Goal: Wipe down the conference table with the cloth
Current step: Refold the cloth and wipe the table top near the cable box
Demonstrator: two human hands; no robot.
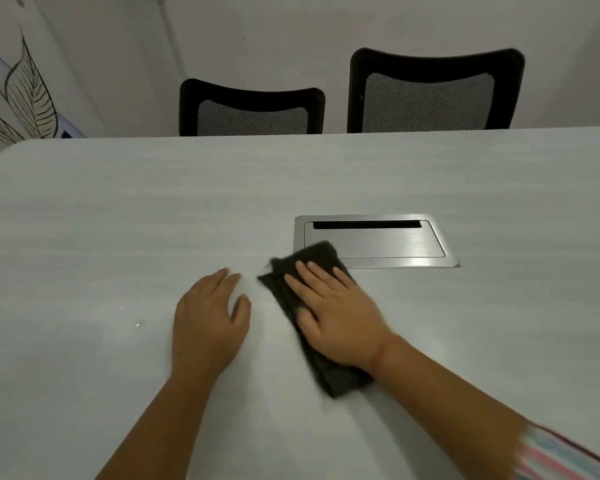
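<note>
A dark grey folded cloth [284, 292] lies flat on the pale conference table [118, 220], near its middle. My right hand [336, 313] presses down on the cloth with fingers spread, covering most of it. The cloth's far corner overlaps the edge of a metal cable hatch. My left hand [207, 323] rests flat on the bare tabletop just left of the cloth, holding nothing, fingers slightly apart.
A brushed metal cable hatch [395, 244] with a dark slot is set into the table just beyond the cloth. Two black mesh-backed chairs [252, 110] [433, 93] stand at the far edge against a white wall. A leaf-patterned panel [18, 95] is at the far left.
</note>
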